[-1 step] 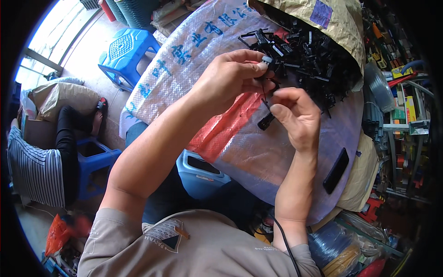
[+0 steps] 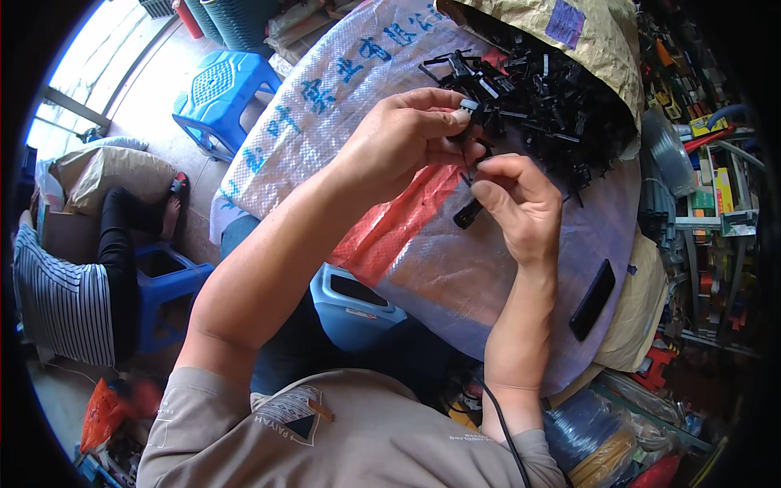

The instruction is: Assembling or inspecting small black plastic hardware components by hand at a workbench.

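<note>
My left hand pinches a small dark piece with a ribbed grey cap between thumb and fingers. From beneath it runs a thin black cord, leading down toward my right hand. The right fingers are curled, thumb and forefinger at the cord; the exact grip is partly hidden. Just below the fingertips is a short black cylindrical piece; whether it hangs from the cord or rests on the sack, I cannot tell. Behind both hands spreads a heap of black plastic parts.
A white woven sack with a red band lies under the work. On it at right is a black phone. A paper sack borders the heap. Blue stools and a seated person are at left; crowded shelves at right.
My right hand has shifted very slightly to the left, closer to the cord. The left hand keeps its grip on the grey-capped piece.
</note>
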The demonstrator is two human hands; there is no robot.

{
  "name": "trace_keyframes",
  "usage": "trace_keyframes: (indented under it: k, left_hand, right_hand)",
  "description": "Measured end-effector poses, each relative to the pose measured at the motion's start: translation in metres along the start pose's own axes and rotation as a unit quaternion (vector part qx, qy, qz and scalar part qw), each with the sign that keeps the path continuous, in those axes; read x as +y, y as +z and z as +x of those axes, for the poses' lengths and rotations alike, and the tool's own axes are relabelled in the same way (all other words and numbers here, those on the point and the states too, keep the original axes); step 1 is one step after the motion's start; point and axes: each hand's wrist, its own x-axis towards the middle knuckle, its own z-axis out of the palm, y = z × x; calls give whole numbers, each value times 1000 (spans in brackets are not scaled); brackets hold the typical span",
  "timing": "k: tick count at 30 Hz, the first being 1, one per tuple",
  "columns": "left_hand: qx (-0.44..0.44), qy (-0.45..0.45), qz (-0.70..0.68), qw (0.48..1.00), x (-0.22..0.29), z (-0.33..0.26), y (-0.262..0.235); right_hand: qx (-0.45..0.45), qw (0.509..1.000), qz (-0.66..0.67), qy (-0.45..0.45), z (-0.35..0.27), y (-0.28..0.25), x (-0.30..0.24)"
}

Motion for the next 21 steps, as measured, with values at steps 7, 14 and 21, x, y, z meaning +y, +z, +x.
trace_keyframes:
  k: [7, 14, 21]
  left_hand:
    - [-42, -2, 93, 995, 2, -3, 6]
    - [-107, 87, 365, 921, -2, -11, 8]
    - [-119, 105, 475, 865, -1, -13, 11]
  right_hand:
    - [85, 994, -65, -32, 2, -3, 2]
    - [56, 998, -35, 5, 2, -8, -2]
    - [-15, 999, 0, 40, 0, -14, -2]
